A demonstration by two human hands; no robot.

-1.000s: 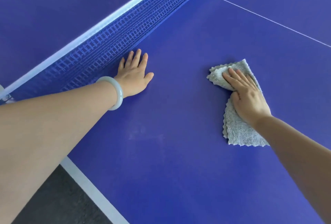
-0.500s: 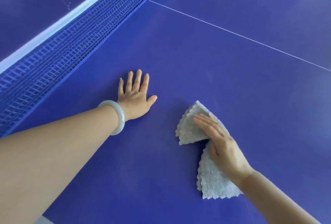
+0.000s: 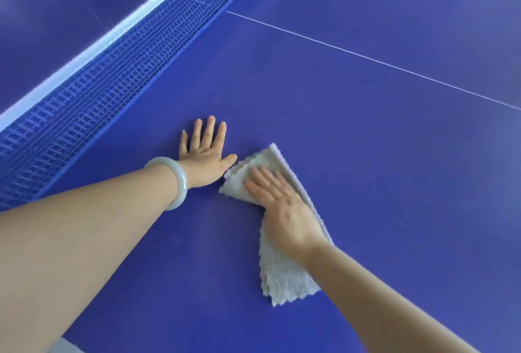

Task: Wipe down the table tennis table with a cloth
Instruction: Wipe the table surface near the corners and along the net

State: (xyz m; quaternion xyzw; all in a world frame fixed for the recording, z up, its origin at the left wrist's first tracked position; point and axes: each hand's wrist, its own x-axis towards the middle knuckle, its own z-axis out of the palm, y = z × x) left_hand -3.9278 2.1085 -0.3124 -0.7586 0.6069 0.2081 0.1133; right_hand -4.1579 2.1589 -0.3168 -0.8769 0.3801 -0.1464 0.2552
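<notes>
The blue table tennis table (image 3: 366,141) fills the view. A folded grey cloth (image 3: 284,276) lies flat on it near the middle. My right hand (image 3: 282,209) presses down on the cloth with straight fingers, slightly blurred, and covers its middle part. My left hand (image 3: 205,155) rests flat on the table with fingers spread, a pale bangle on its wrist. The cloth's far corner almost touches my left thumb.
The blue net (image 3: 118,70) with its white top band runs diagonally along the left, close beyond my left hand. A thin white centre line (image 3: 366,56) crosses the table on the right. A bit of the white table edge (image 3: 64,347) shows at the bottom left.
My right hand has slid the cloth leftward across the table until it nearly meets my left hand. My left hand has stayed planted flat; the camera view has shifted.
</notes>
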